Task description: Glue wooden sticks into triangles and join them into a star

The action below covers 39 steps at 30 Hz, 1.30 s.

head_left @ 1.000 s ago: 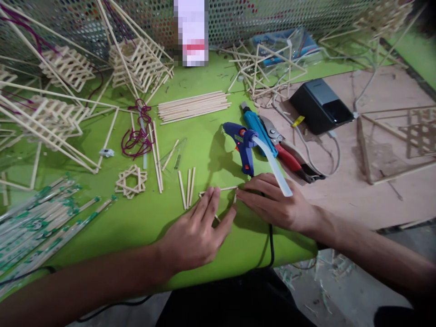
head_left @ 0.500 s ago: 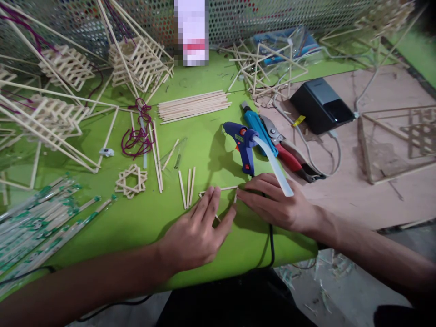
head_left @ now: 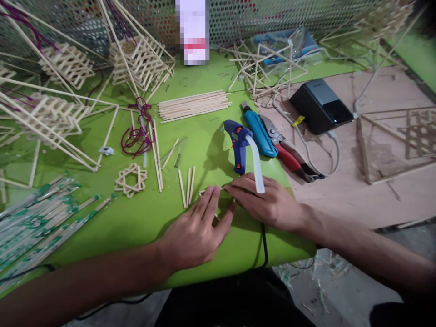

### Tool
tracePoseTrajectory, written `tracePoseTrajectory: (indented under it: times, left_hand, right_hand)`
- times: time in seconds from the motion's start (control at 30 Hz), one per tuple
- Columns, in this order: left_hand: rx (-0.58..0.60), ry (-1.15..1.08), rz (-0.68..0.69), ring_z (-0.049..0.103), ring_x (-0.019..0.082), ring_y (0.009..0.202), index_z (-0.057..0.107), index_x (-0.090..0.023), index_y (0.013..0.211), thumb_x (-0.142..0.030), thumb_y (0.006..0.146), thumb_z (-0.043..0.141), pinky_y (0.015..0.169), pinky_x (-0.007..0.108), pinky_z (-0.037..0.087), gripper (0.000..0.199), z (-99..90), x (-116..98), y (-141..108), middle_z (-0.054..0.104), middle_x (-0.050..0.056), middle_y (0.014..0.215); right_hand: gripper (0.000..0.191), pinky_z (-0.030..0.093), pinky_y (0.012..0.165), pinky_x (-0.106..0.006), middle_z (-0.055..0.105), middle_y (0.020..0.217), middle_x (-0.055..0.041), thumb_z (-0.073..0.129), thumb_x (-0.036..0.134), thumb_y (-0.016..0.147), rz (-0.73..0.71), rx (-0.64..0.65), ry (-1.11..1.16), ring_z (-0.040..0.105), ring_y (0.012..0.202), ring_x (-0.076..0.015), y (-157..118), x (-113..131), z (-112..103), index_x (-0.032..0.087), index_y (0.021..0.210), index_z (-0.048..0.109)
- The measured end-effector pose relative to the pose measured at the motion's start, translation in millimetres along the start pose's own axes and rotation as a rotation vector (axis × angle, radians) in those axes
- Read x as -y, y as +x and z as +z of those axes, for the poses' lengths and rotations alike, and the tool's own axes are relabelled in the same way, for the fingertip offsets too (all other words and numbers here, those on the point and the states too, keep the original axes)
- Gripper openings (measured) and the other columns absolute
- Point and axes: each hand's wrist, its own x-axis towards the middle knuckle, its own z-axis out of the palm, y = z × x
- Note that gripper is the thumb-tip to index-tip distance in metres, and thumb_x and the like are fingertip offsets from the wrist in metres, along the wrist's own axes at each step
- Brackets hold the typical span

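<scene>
Between my hands on the green table lies a small frame of thin wooden sticks (head_left: 217, 217), mostly covered by fingers. My left hand (head_left: 195, 229) presses it down, index and middle fingers stretched along one side and the thumb at another. My right hand (head_left: 260, 200) lies palm down at the frame's right corner, its fingertips on a stick. Just beyond the right hand stands a blue glue gun (head_left: 238, 147), a clear glue stick (head_left: 257, 168) curving from its back over that hand. Several short sticks (head_left: 188, 187) lie left of the frame, near a finished star-shaped stick ring (head_left: 131, 180).
A bundle of sticks (head_left: 194, 106) lies farther back. A teal utility knife (head_left: 260, 131), red-handled pruning shears (head_left: 289, 156) and a black box (head_left: 322, 106) are to the right. Stick lanterns (head_left: 136, 68), purple cord (head_left: 138, 136) and wrapped chopsticks (head_left: 44, 222) fill the left.
My right hand has slid left along the frame, toward my left hand. The glue gun and its glue stick have shifted and turned leftward. My left hand has hardly moved.
</scene>
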Motion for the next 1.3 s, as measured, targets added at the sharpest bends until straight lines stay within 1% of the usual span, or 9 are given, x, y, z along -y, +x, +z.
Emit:
tracePoseTrajectory:
  times: [0.2,0.33,0.5,0.57,0.67,0.77,0.9,1.1,1.3]
  left_hand:
    - [0.006,-0.031,-0.008,0.041,0.046,0.138,0.05,-0.006,0.139,-0.029,0.085,0.07,0.106,0.048,0.05,0.062,1.2,0.8,1.0,0.046,0.038,0.141]
    - [0.004,-0.033,-0.006,0.042,0.047,0.137,0.05,-0.008,0.14,-0.03,0.085,0.069,0.104,0.049,0.051,0.063,1.6,0.5,-0.5,0.046,0.038,0.141]
    - [0.031,-0.001,0.014,0.044,0.047,0.135,0.046,-0.006,0.143,-0.032,0.089,0.066,0.1,0.049,0.054,0.063,2.6,0.2,-1.5,0.047,0.039,0.139]
    - [0.037,0.013,0.021,0.045,0.047,0.134,0.045,-0.006,0.144,-0.034,0.09,0.065,0.1,0.05,0.054,0.064,2.8,0.6,-1.0,0.049,0.039,0.138]
    - [0.025,0.023,0.024,0.044,0.047,0.135,0.044,-0.006,0.145,-0.034,0.09,0.065,0.101,0.049,0.054,0.065,2.8,1.3,-0.5,0.049,0.037,0.138]
    - [0.026,0.029,0.022,0.043,0.046,0.136,0.044,-0.006,0.145,-0.034,0.091,0.064,0.102,0.048,0.054,0.065,2.7,1.5,-1.1,0.049,0.036,0.14]
    - [0.018,0.03,0.015,0.043,0.045,0.136,0.044,-0.006,0.146,-0.034,0.094,0.061,0.103,0.048,0.053,0.062,2.1,0.8,-1.7,0.047,0.036,0.142]
    - [0.028,0.02,0.011,0.044,0.045,0.136,0.046,-0.007,0.146,-0.033,0.093,0.062,0.102,0.048,0.054,0.061,-0.7,0.0,0.5,0.048,0.036,0.141]
    - [0.027,0.014,0.007,0.043,0.046,0.136,0.045,-0.008,0.147,-0.033,0.094,0.062,0.102,0.048,0.054,0.061,-0.4,0.6,1.0,0.045,0.036,0.143]
  right_hand:
    - [0.019,0.059,0.079,-0.037,0.067,0.106,-0.0159,0.052,0.008,0.095,-0.017,0.022,0.006,0.063,0.097,-0.0231,0.0,0.0,-1.1,0.006,0.108,0.065]
    - [0.018,0.059,0.078,-0.036,0.066,0.106,-0.0144,0.054,0.007,0.094,-0.002,0.011,0.011,0.062,0.097,-0.0223,-2.4,0.3,1.5,0.008,0.11,0.064]
    - [0.024,0.059,0.079,-0.035,0.067,0.104,-0.0123,0.059,0.007,0.092,0.009,-0.02,0.008,0.063,0.098,-0.0214,-11.1,-5.0,0.4,0.01,0.116,0.061]
    - [0.022,0.059,0.081,-0.036,0.067,0.103,-0.0115,0.058,0.008,0.093,-0.021,-0.007,0.006,0.064,0.098,-0.0211,-14.7,-8.6,-3.6,0.011,0.115,0.062]
    - [0.022,0.059,0.08,-0.039,0.068,0.101,-0.0135,0.055,0.009,0.094,-0.088,0.037,0.007,0.064,0.098,-0.0237,-17.5,-12.4,-9.9,0.008,0.115,0.063]
    - [0.024,0.059,0.079,-0.039,0.069,0.101,-0.0143,0.054,0.009,0.095,-0.108,0.067,0.003,0.064,0.097,-0.0248,-17.2,-13.3,-12.5,0.006,0.116,0.063]
    - [0.022,0.059,0.079,-0.039,0.07,0.1,-0.0143,0.054,0.01,0.095,-0.105,0.065,0.01,0.065,0.096,-0.0247,-16.4,-12.3,-11.4,0.005,0.114,0.065]
    - [0.021,0.058,0.079,-0.038,0.07,0.099,-0.0152,0.052,0.01,0.097,-0.109,0.057,0.013,0.064,0.096,-0.025,-14.3,-10.0,-12.2,0.004,0.112,0.065]
    - [0.023,0.057,0.077,-0.037,0.069,0.101,-0.0148,0.046,0.012,0.1,-0.099,0.076,-0.002,0.064,0.097,-0.0235,-12.0,-8.0,-15.2,0.006,0.111,0.065]
